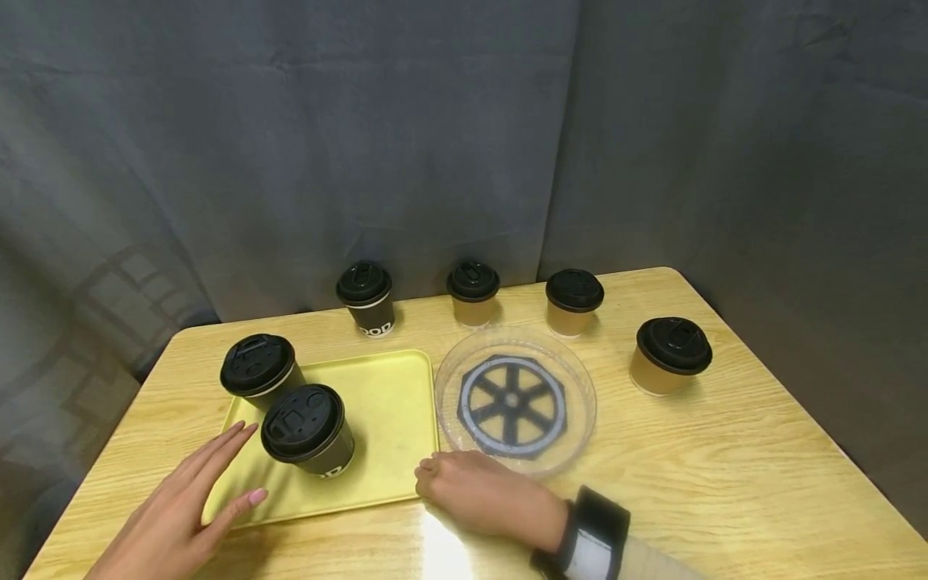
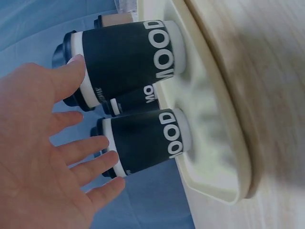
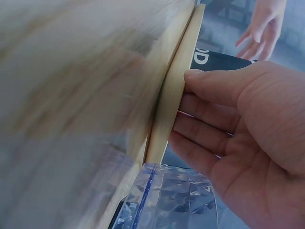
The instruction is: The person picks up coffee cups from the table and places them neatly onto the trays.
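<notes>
Two black paper cups with black lids stand upright on a yellow tray (image 1: pixel 387 419): the nearer cup (image 1: pixel 308 431) towards its middle, the farther cup (image 1: pixel 261 370) at its back left. My left hand (image 1: pixel 184 491) is beside the nearer cup with fingers spread and thumb apart. In the left wrist view, the thumb and fingertips overlap the cups' lid edges. At the tray's front right corner, my right hand (image 1: pixel 482 491) holds the rim, thumb tip and curled fingers on it, as the right wrist view shows.
A clear round dish (image 1: pixel 587 395) with a dark spoked wheel shape stands right of the tray. Behind are a black lidded cup (image 1: pixel 373 310) and two brown lidded cups, one left (image 1: pixel 474 310) and one right (image 1: pixel 570 318). Another brown cup (image 1: pixel 652 374) stands farther right.
</notes>
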`<action>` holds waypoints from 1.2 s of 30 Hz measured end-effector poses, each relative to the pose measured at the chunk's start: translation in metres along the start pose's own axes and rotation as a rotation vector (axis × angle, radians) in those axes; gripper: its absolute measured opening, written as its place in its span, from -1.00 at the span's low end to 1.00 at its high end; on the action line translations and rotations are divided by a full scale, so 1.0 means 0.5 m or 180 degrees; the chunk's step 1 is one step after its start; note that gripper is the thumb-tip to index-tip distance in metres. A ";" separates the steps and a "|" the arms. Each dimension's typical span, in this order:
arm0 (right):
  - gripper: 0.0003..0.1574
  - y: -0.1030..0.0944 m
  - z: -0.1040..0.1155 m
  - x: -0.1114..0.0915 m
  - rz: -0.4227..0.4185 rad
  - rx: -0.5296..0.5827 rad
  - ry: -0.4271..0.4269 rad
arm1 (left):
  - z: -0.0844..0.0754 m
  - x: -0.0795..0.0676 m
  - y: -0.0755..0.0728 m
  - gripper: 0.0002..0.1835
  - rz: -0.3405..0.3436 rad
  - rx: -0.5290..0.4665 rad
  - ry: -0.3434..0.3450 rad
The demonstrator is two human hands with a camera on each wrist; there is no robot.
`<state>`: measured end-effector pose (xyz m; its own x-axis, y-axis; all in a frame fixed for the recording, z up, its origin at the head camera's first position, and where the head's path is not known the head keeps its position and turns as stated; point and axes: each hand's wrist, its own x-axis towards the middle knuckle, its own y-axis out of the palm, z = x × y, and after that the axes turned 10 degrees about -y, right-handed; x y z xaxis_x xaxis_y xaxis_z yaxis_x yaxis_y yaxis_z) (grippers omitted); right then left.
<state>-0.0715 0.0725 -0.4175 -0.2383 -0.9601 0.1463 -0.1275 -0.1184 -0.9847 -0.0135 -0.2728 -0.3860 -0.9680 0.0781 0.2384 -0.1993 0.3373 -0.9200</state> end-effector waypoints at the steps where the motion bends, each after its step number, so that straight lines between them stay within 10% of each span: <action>1: -0.79 0.000 0.000 0.001 -0.0005 -0.0005 -0.0006 | 0.004 -0.001 0.003 -0.11 0.0031 -0.0011 -0.0027; 9: -0.78 -0.001 0.004 0.007 -0.0001 -0.0026 -0.0021 | 0.034 -0.019 0.026 -0.16 0.0444 -0.0010 -0.0348; 17: -0.78 -0.003 0.006 0.007 0.0040 -0.0031 -0.0003 | 0.052 -0.028 0.053 -0.19 0.0322 -0.0015 -0.0228; 36: -0.77 -0.005 0.000 0.001 0.0052 0.0016 0.0021 | 0.051 -0.023 0.070 -0.24 0.0791 -0.0076 -0.0420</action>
<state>-0.0712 0.0721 -0.4151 -0.2468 -0.9602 0.1308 -0.1188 -0.1040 -0.9875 -0.0131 -0.2857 -0.4286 -0.9985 0.0389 -0.0377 0.0489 0.3451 -0.9373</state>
